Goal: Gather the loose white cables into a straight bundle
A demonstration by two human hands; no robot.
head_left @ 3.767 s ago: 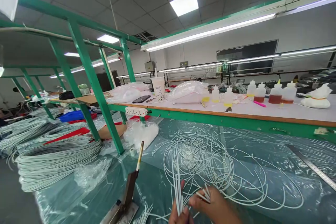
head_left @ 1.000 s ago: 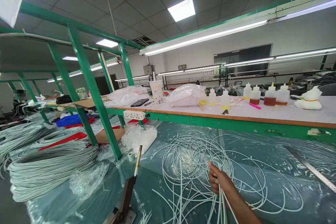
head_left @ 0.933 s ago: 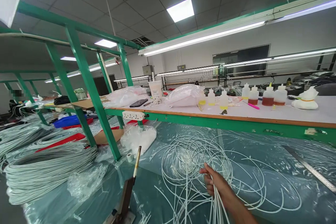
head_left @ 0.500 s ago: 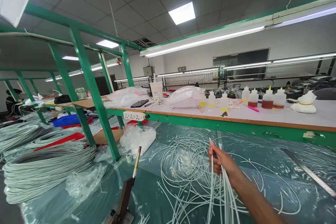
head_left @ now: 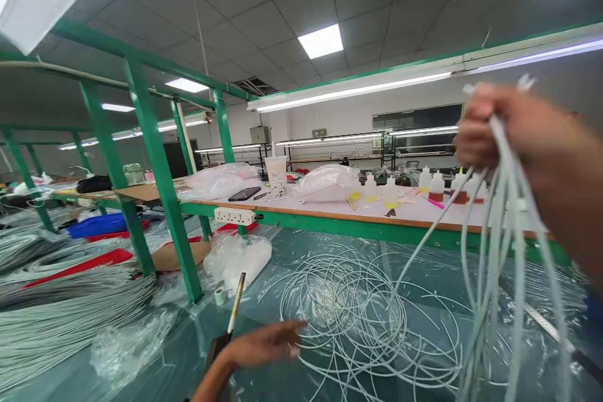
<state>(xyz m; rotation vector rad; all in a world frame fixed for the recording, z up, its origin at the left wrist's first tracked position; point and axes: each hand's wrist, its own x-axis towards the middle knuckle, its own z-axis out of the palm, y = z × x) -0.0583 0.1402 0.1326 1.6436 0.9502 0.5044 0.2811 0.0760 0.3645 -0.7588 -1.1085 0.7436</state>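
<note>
Right hand [head_left: 506,132] now raised high with tubes [head_left: 494,251] — left hand [head_left: 268,343] appeared.

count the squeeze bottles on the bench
5 show: two with yellow liquid mid-bench, two right of them, and one behind the wires held up in the right hand. More may be hidden there.
</note>
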